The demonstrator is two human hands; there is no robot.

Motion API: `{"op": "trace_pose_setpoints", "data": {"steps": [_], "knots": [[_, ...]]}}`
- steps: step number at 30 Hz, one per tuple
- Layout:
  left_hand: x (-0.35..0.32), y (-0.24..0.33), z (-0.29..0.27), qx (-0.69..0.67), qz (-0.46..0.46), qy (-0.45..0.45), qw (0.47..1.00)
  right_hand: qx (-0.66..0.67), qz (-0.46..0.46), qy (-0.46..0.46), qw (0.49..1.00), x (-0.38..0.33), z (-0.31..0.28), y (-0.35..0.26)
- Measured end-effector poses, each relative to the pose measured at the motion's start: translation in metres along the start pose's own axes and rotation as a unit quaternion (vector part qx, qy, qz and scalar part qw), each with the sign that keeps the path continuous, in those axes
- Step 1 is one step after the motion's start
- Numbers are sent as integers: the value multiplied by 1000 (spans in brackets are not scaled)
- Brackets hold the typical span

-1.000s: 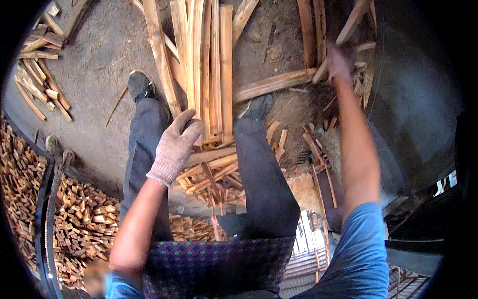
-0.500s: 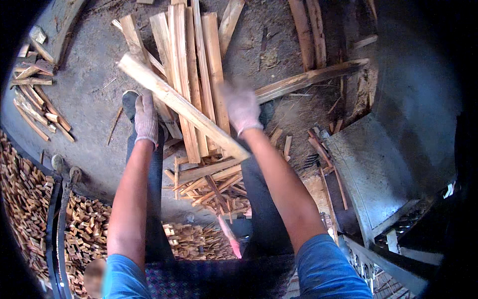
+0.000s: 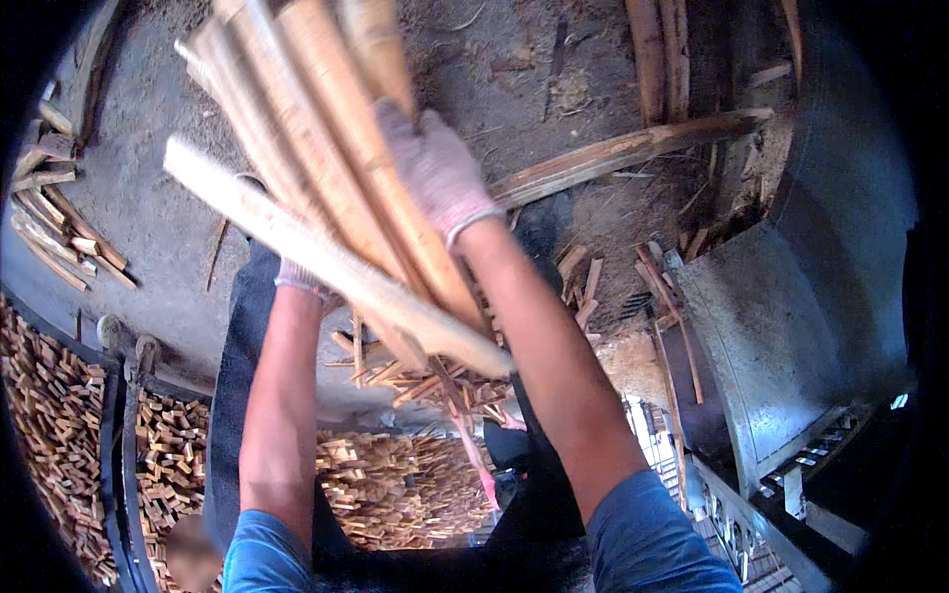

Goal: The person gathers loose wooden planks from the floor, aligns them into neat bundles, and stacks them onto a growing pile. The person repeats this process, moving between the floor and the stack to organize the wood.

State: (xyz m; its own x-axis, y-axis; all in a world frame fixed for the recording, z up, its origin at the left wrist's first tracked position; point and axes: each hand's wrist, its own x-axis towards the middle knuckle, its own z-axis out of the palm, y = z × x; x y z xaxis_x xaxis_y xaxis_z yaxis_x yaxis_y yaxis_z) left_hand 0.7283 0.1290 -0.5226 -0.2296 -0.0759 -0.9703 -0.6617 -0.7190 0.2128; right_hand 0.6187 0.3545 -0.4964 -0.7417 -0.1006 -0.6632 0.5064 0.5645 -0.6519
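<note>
Several long split-wood sticks [image 3: 321, 119] are gathered in a raised, slanting bundle between my hands, blurred by motion. A paler stick [image 3: 287, 237] lies across them, tilted down to the right. My right hand [image 3: 435, 173], in a whitish knitted glove, is closed against the bundle's right side, with its fingertips at the wood. On the left, my gloved left hand [image 3: 299, 276] supports the bundle from beneath. Its fingers are hidden behind the sticks, and only the cuff end of the glove shows.
Short wood pieces [image 3: 410, 381] lie below the bundle. A long board [image 3: 633, 148] slants across the floor at right, beside a metal sheet [image 3: 781, 336]. Split wood [image 3: 74, 232] lies at far left; many stacked blocks [image 3: 386, 484] fill the bottom.
The bundle has risen toward me and tilted to the left at its top. My right hand has moved left onto it, and my left hand has gone beneath the sticks.
</note>
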Motion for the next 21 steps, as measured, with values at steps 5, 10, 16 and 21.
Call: {"op": "trace_pose_setpoints", "data": {"steps": [5, 10, 16, 21], "knots": [[-37, -10, 7, 1, -119, 76, 990, 12, 261, -100, 960, -35, -16, -91], [-40, -2, 12, -4, -147, 95, 985, -74, 155, -191, 966, -27, -14, -26], [19, -27, -66, 34, -53, 34, 997, -338, 118, 252, 899, 52, -226, 61], [34, -31, -113, 506, 142, -54, 849, -410, 190, 137, 881, 122, -314, 104]]}}
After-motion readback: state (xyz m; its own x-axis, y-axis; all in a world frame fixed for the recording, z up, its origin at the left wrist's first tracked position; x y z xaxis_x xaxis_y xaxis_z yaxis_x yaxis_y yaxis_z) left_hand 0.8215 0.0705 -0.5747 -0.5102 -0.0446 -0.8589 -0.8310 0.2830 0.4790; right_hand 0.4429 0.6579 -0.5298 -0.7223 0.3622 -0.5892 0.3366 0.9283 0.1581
